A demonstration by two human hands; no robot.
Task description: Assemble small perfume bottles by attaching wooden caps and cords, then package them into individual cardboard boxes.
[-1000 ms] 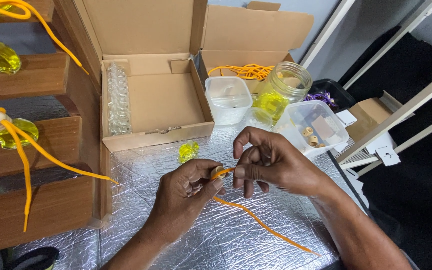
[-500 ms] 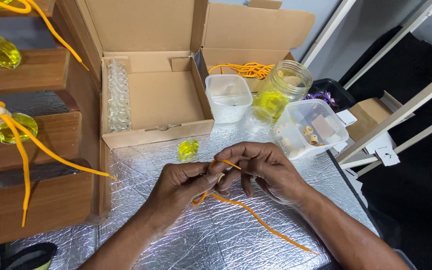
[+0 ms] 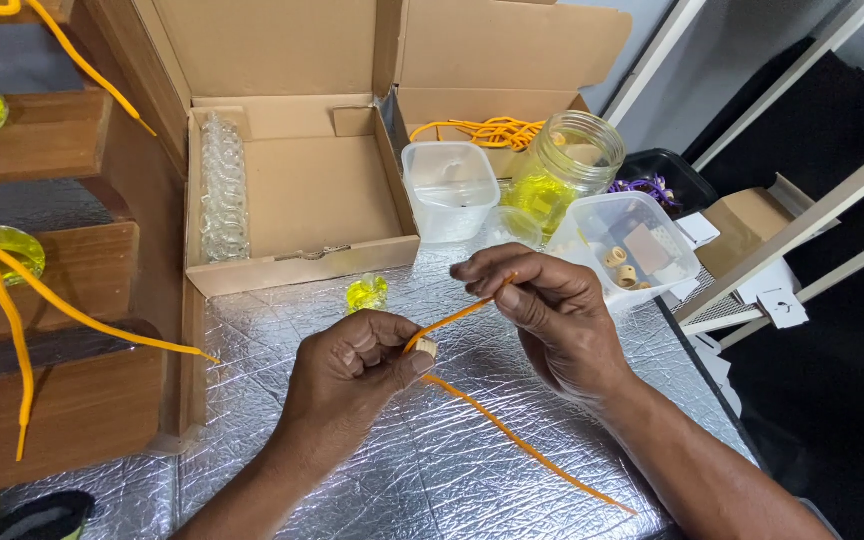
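While pinched at two places, orange cord (image 3: 512, 440) stretched on a diagonal: upper end toward the open cardboard box (image 3: 302, 190), long axis running from upper left to lower right, tail trailing across the silver quilted table (image 3: 432, 470) away from the box. Left hand (image 3: 352, 370) clenched, thumb and forefinger grasping a small tan cork (image 3: 426, 348) threaded on the cord, below the box's front wall. Right hand (image 3: 547, 310) closed on the cord's upper end, to the right of the box's front corner.

Compared with half a second earlier: hands drawn apart from a near-touching knot; a taut span of cord now exposed between them; cork now visible at the left fingertips.

Counts: one cord in hand; one cork on it; one small yellow-filled bottle (image 3: 366, 293) just in front of the box; one row of clear empty bottles (image 3: 223, 185) along the box's left inner wall, number not countable; two clear plastic tubs (image 3: 449, 188), one right of the box and one further right holding corks (image 3: 624, 250); one glass jar (image 3: 564, 165) between them; one bundle of orange cords (image 3: 487, 130) behind the jar; two yellow bottles with cords on wooden shelves (image 3: 52, 270) left of the box.
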